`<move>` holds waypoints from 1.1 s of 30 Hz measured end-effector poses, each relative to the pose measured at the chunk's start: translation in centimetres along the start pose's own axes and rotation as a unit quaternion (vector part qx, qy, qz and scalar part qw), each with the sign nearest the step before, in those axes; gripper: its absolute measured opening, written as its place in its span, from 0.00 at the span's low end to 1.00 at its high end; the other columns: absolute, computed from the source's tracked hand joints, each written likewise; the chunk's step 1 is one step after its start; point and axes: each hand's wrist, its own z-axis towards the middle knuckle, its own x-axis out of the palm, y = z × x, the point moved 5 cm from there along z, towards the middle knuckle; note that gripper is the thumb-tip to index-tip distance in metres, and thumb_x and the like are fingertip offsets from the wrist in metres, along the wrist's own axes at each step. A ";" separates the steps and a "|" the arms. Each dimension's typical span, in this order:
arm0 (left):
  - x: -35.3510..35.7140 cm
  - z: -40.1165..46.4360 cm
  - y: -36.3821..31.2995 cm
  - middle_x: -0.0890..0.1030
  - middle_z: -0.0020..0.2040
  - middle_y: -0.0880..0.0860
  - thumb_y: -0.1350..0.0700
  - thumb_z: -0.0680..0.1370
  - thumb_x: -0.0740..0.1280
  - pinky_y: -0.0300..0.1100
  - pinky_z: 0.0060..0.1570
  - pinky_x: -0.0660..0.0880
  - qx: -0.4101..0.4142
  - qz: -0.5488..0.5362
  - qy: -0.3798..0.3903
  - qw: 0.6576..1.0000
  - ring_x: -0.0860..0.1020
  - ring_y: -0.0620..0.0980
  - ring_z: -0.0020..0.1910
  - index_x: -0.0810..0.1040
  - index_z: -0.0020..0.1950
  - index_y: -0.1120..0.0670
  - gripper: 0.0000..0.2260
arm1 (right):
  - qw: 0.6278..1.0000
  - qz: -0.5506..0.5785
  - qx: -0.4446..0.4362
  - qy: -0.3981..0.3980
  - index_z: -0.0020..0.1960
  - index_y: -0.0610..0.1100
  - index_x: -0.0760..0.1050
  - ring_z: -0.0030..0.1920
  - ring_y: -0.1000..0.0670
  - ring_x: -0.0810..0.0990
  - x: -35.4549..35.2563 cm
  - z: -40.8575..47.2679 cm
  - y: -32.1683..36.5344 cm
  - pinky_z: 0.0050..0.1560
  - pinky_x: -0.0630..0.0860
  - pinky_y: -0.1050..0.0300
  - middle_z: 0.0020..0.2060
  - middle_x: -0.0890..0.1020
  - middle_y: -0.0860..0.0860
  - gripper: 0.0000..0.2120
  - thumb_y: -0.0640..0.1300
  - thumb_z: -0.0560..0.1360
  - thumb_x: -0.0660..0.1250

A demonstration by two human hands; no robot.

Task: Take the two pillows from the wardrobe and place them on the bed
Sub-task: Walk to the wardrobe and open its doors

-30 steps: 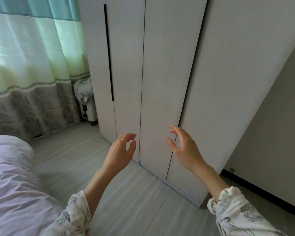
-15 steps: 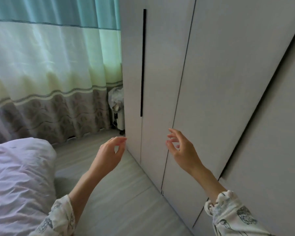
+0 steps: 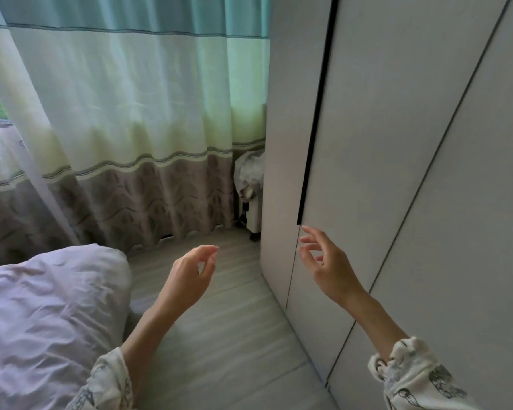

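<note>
While both doors of the wardrobe [image 3: 382, 143] stand closed, the right hand [image 3: 328, 263] is raised just below the lower end of the dark handle slot [image 3: 316, 113], fingers spread and loosely bent, holding nothing; whether the fingertips touch the door panel cannot be told. The left hand [image 3: 190, 275] hangs in the air over the floor [image 3: 219, 335], between the bed and the wardrobe, fingers relaxed and lightly curled, also empty. The pillows are out of sight (presumably behind the closed doors, though nothing confirms it). The bed [image 3: 42, 315], under a creased lilac cover, fills the lower left. A banded curtain [image 3: 131, 113] covers the window behind, and a small white heater [image 3: 253, 211] stands in the corner beside the wardrobe.
</note>
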 end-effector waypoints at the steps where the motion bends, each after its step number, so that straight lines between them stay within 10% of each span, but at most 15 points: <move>1: 0.5 2.0 0.8 0.83 0.49 0.53 0.59 0.77 0.64 0.48 0.53 0.77 0.003 -0.001 0.004 1.000 0.79 0.48 0.47 0.80 0.56 0.57 0.10 | 1.000 -0.001 0.002 -0.008 0.68 0.49 0.67 0.55 0.54 0.76 0.4 2.0 -0.5 0.53 0.69 0.62 0.55 0.77 0.54 0.19 0.45 0.77 0.62; 21: 11.7 36.4 7.5 0.82 0.49 0.50 0.57 0.78 0.62 0.36 0.49 0.72 0.044 -0.096 0.152 0.983 0.79 0.45 0.48 0.78 0.57 0.53 0.10 | 0.976 -0.127 0.063 -0.163 0.68 0.45 0.68 0.61 0.49 0.73 2.0 30.7 -8.6 0.59 0.65 0.61 0.59 0.78 0.48 0.19 0.43 0.77 0.63; 33: 21.7 49.1 -1.4 0.76 0.62 0.49 0.58 0.79 0.59 0.45 0.61 0.72 0.219 -0.151 0.266 0.927 0.74 0.45 0.58 0.68 0.69 0.51 0.17 | 0.759 -0.575 -0.011 -0.305 0.67 0.43 0.71 0.72 0.39 0.63 -2.9 40.6 -9.7 0.66 0.48 0.27 0.70 0.69 0.41 0.25 0.46 0.71 0.69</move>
